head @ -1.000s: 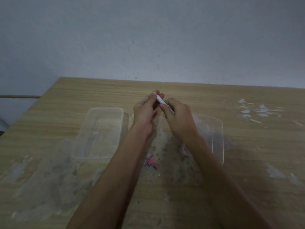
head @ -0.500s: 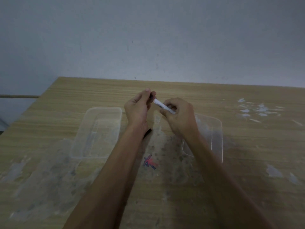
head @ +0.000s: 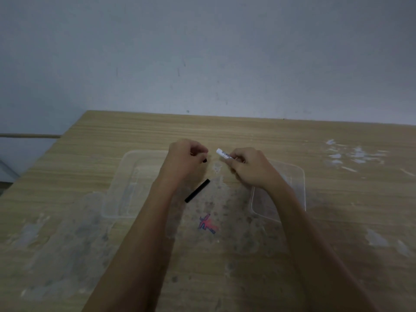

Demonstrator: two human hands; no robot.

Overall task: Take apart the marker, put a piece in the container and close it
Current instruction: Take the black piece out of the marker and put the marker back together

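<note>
My right hand (head: 249, 170) is closed on the white marker barrel (head: 222, 153), whose open end points up and left. My left hand (head: 185, 161) is a short gap to its left, pinching a small black marker piece (head: 204, 160) that only shows at the fingertips. A long black marker piece (head: 197, 190) lies on the table just below and between my hands. A clear plastic container (head: 122, 188) sits under my left forearm. A second clear plastic piece (head: 297, 176), tray or lid I cannot tell, lies under my right wrist.
The wooden table (head: 225, 131) ends at a grey wall behind. A red and blue scribble (head: 207, 224) marks the worn patch between my forearms. White paint scraps (head: 351, 154) dot the far right. The table's left edge runs diagonally at the left.
My hands have pulled apart: the left moved left with a black piece, the right keeps the white barrel. A long black piece now lies on the table below them.
</note>
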